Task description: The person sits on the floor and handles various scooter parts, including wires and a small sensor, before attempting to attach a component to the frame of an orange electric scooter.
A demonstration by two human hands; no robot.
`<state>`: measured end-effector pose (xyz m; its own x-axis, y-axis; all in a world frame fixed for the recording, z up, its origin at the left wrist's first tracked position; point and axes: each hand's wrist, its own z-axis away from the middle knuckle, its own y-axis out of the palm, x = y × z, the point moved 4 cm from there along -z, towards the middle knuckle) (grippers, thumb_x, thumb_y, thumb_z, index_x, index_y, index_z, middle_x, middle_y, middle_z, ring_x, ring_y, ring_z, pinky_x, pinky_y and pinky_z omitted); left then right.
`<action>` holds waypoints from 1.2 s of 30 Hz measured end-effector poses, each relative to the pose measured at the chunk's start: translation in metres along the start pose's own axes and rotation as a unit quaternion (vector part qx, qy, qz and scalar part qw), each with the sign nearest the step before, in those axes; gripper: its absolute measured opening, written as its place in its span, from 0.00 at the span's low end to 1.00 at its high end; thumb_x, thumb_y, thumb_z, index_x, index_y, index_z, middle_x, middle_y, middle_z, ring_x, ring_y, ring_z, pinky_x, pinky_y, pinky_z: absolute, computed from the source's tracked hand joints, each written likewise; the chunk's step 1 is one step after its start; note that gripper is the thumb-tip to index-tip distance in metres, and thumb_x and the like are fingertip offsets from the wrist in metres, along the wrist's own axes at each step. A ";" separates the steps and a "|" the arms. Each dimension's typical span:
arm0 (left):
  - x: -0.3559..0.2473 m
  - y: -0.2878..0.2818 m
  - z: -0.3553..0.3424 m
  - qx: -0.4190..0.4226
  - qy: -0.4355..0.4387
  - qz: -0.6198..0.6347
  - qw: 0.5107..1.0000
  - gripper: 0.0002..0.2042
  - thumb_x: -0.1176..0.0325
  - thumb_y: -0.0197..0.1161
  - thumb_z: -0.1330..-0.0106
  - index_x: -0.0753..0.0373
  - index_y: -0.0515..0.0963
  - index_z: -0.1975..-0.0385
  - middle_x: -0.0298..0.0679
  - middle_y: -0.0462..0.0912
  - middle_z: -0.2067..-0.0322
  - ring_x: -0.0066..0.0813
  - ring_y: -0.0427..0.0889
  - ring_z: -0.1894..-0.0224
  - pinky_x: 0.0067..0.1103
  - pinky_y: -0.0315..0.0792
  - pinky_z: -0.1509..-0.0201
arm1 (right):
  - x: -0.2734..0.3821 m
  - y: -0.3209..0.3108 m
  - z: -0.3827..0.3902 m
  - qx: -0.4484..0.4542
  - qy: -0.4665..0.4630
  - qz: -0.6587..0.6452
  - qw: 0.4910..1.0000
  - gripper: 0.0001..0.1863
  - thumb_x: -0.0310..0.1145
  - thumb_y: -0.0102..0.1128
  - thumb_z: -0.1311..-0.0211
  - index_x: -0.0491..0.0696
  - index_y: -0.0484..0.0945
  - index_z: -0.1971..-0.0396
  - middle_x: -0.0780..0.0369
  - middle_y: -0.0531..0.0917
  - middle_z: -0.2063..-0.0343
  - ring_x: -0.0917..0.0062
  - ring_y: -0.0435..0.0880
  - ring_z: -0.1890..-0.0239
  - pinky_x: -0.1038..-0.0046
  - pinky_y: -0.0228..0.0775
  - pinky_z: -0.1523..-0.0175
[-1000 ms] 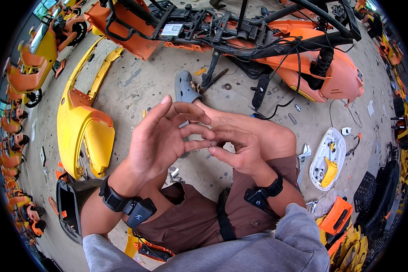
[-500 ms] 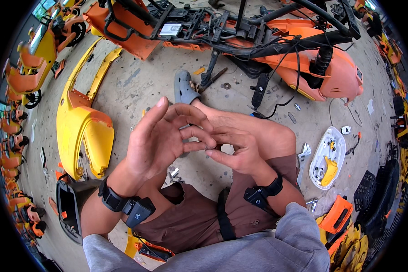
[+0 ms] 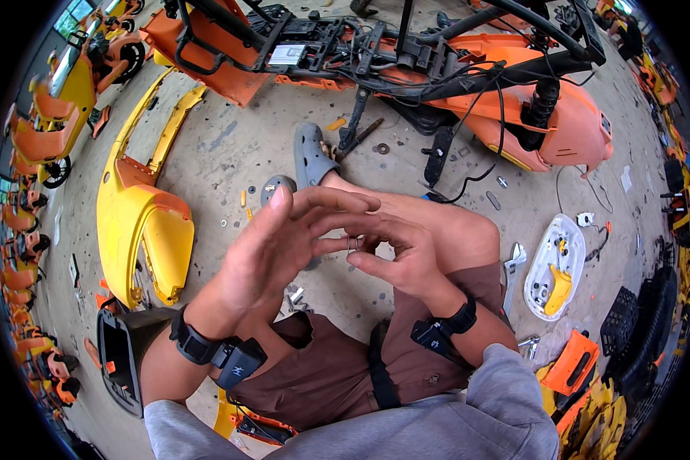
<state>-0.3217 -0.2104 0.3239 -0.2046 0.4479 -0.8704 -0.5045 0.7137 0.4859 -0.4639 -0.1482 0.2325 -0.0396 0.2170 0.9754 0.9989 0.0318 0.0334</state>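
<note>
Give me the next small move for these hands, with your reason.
I'd probably pinch the small metal piece more firmly with the right hand: its thumb is right beside the piece, while the left hand is open with its thumb well away, so the thin piece looks easy to drop.
</note>
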 end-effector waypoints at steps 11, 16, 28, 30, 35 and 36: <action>0.000 -0.007 -0.002 -0.057 -0.027 0.177 0.982 0.34 0.40 0.35 0.31 0.69 0.69 0.50 0.59 0.67 0.44 0.53 0.67 0.40 0.42 0.65 0.40 | -0.001 0.002 0.001 0.000 0.021 -0.032 0.999 0.20 0.20 0.68 0.51 0.38 0.77 0.55 0.59 0.81 0.59 0.82 0.80 0.67 0.80 0.72 0.61; 0.001 -0.007 -0.001 -0.059 -0.029 0.184 0.981 0.33 0.40 0.35 0.31 0.69 0.69 0.50 0.58 0.71 0.48 0.55 0.70 0.42 0.42 0.65 0.40 | -0.004 0.000 0.001 0.009 0.015 -0.011 1.000 0.21 0.20 0.69 0.52 0.37 0.76 0.55 0.58 0.81 0.59 0.81 0.80 0.67 0.79 0.72 0.61; 0.004 -0.008 -0.001 -0.012 -0.031 0.168 0.985 0.34 0.40 0.33 0.30 0.69 0.68 0.49 0.59 0.76 0.55 0.56 0.75 0.48 0.40 0.65 0.41 | -0.001 0.001 0.002 0.007 0.044 -0.041 0.998 0.22 0.22 0.71 0.52 0.34 0.77 0.55 0.59 0.82 0.59 0.79 0.79 0.57 0.77 0.71 0.52; 0.004 -0.008 -0.001 -0.008 -0.031 0.170 0.985 0.33 0.40 0.33 0.30 0.69 0.68 0.49 0.59 0.76 0.55 0.56 0.75 0.49 0.40 0.66 0.42 | -0.001 0.001 0.003 0.011 0.052 -0.041 0.998 0.22 0.22 0.71 0.52 0.35 0.77 0.55 0.59 0.82 0.59 0.80 0.78 0.56 0.77 0.70 0.51; 0.005 -0.008 -0.002 -0.005 -0.033 0.160 0.987 0.33 0.41 0.33 0.30 0.69 0.69 0.49 0.58 0.77 0.56 0.55 0.76 0.50 0.39 0.66 0.42 | 0.000 0.003 0.003 0.001 0.046 -0.042 0.998 0.22 0.23 0.72 0.53 0.35 0.78 0.56 0.60 0.83 0.61 0.81 0.78 0.57 0.77 0.70 0.52; 0.005 -0.008 -0.002 -0.004 -0.033 0.162 0.986 0.33 0.41 0.32 0.30 0.69 0.69 0.49 0.58 0.77 0.56 0.55 0.76 0.50 0.39 0.66 0.43 | -0.001 0.003 0.002 0.001 0.044 -0.042 0.998 0.22 0.23 0.72 0.53 0.35 0.78 0.56 0.60 0.83 0.61 0.81 0.78 0.58 0.78 0.71 0.52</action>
<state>-0.3204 -0.2147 0.3158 -0.3008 0.6857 -0.6628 -0.4292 0.5233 0.7362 -0.4605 -0.1458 0.2314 -0.1204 0.1267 0.9846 0.9922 0.0477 0.1152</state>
